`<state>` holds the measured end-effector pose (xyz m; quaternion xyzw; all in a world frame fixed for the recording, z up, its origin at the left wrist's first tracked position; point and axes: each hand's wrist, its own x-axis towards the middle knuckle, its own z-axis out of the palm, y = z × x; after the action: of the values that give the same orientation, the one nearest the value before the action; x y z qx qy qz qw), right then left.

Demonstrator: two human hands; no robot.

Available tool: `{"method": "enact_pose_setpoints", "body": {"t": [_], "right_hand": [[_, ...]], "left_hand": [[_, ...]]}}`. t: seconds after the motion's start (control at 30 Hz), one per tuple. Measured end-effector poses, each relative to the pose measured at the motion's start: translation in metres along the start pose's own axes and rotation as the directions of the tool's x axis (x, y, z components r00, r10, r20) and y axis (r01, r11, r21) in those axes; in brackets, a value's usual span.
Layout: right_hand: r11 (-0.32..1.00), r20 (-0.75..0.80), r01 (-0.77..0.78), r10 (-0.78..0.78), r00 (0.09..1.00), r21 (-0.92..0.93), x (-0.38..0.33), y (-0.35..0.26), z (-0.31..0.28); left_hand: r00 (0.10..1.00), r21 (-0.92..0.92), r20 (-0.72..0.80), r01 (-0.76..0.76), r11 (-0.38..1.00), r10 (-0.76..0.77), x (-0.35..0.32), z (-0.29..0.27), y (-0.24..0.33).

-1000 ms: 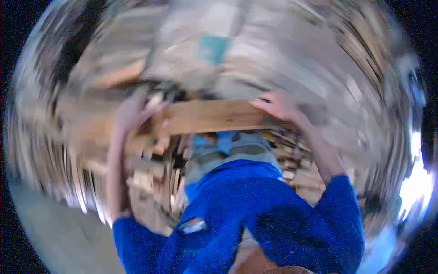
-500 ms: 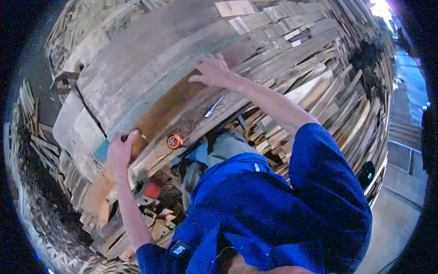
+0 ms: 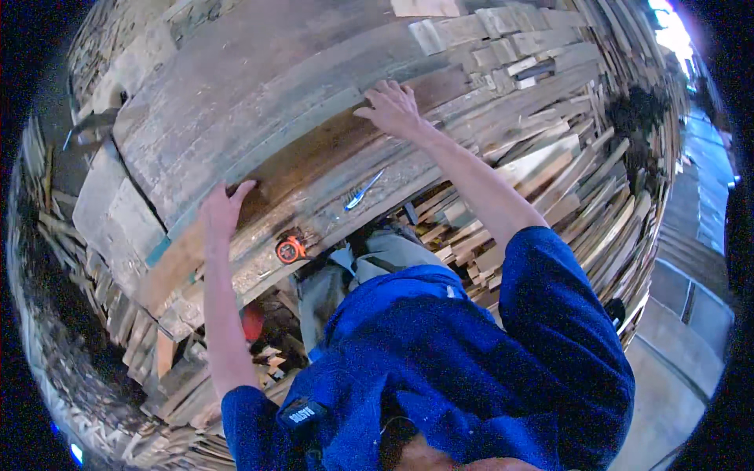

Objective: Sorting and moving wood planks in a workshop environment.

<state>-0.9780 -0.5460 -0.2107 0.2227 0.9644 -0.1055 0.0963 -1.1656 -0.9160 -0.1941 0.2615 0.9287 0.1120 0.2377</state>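
Holds left hand ahead-left of the torso, thumb spread, and right hand palm-down ahead of it, fingers splayed.

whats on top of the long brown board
The left hand and right hand rest on the board, spaced apart. The wood directly beneath them is covered, and so is whatever lies under the board.

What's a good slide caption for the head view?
Left hand and right hand on a long brown board, tape measure nearby.

Grey floor at lower right, crossed by dark lines. Worn wooden desk. Bright white light at upper right.
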Motion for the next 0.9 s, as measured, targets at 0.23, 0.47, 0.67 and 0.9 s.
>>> {"method": "enact_pose_setpoints", "body": {"t": [0.23,0.47,0.67,0.9], "right_hand": [[0.948,0.088,0.109,-0.087,0.992,-0.297,0.017,-0.020,0.013],[0.982,0.120,-0.035,0.058,0.991,-0.188,0.019,-0.012,0.028],[0.992,-0.045,-0.002,-0.004,0.999,-0.125,-0.002,-0.012,0.049],[0.975,-0.379,-0.138,0.064,0.923,-0.172,0.007,-0.007,0.108]], "left_hand": [[0.923,0.041,-0.380,-0.053,0.998,0.065,-0.021,0.079,-0.026],[0.937,-0.101,-0.335,0.065,0.993,-0.096,-0.049,0.082,-0.005],[0.975,-0.182,-0.222,-0.017,0.983,-0.024,-0.087,0.092,-0.023],[0.954,-0.124,-0.301,-0.039,0.992,0.000,-0.087,0.097,-0.037]]}}
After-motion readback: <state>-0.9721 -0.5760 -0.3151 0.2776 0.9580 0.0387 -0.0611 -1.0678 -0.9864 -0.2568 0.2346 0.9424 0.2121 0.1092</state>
